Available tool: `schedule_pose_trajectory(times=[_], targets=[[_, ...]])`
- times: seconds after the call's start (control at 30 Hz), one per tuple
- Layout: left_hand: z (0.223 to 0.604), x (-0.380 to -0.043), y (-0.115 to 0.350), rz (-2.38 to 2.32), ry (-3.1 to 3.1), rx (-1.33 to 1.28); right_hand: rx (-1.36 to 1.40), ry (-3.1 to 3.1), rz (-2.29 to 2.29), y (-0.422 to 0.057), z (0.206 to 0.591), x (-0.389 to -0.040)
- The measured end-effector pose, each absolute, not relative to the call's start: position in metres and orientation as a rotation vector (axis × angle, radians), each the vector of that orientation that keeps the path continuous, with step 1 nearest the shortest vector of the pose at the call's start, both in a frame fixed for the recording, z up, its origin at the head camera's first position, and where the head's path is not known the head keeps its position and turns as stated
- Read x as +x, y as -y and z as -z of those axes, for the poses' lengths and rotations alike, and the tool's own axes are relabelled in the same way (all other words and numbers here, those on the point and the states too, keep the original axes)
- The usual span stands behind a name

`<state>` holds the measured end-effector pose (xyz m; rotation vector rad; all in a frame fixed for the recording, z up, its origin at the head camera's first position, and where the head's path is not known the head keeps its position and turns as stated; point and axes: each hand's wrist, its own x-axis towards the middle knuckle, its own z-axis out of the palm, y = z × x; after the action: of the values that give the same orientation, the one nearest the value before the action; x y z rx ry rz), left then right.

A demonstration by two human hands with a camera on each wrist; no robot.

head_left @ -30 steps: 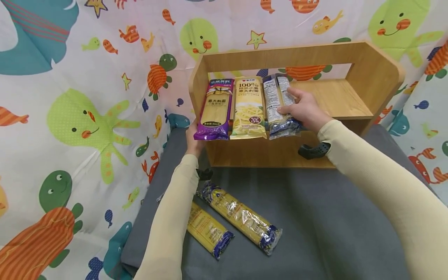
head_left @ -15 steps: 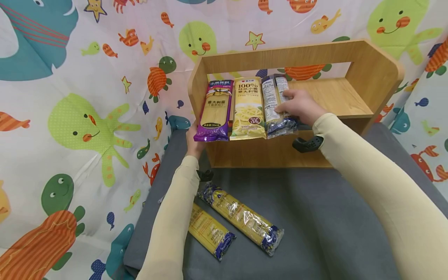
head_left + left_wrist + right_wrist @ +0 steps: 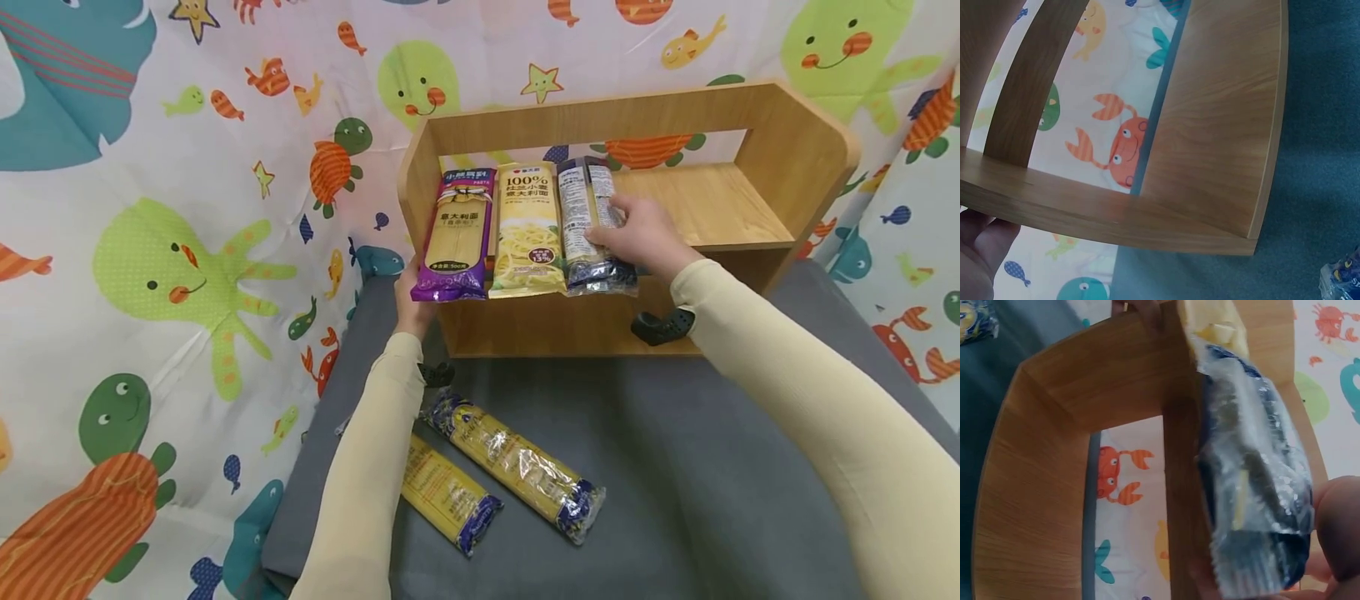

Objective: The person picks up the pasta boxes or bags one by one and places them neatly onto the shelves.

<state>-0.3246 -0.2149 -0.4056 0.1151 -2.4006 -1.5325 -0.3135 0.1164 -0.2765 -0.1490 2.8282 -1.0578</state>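
A two-level wooden shelf (image 3: 757, 196) stands on a dark grey surface. Its left side panel is gripped by my left hand (image 3: 412, 304), whose fingers are partly hidden behind the wood in the left wrist view. My right hand (image 3: 648, 235) holds a dark blue and clear pack of pasta (image 3: 585, 218) by its right side, thumb on the front face. This pack lies tilted on the upper board, its crimped lower end past the front edge. Left of it lie a yellow spaghetti pack (image 3: 528, 229) and a purple spaghetti pack (image 3: 457, 233), side by side.
Two yellow-and-blue pasta packs, one nearer the left sleeve (image 3: 446, 492) and one further right (image 3: 517, 458), lie on the grey surface (image 3: 645, 500) in front. A curtain (image 3: 225, 167) printed with sea animals hangs behind and at the sides.
The right hand and its pasta pack have shifted slightly left, towards the yellow pack. The left hand keeps its place on the shelf's side.
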Motion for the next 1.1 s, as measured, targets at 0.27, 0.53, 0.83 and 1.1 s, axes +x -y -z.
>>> schedule_pose_trajectory(times=[0.27, 0.53, 0.83, 1.1], targets=[[0.407, -0.325, 0.215, 1.514, 2.409, 0.123, -0.181, -2.845, 1.184, -0.136, 0.282, -0.292], [0.406, -0.328, 0.216, 1.499, 2.417, 0.120, -0.255, -2.908, 1.088, -0.170, 0.284, -0.258], [0.407, -0.327, 0.219, 1.502, 2.409, 0.124, -0.191, -2.915, 0.976, -0.197, 0.296, -0.228], [0.406, -0.327, 0.216, 1.507, 2.412, 0.122, -0.152, -2.837, 0.961, -0.214, 0.323, -0.214]])
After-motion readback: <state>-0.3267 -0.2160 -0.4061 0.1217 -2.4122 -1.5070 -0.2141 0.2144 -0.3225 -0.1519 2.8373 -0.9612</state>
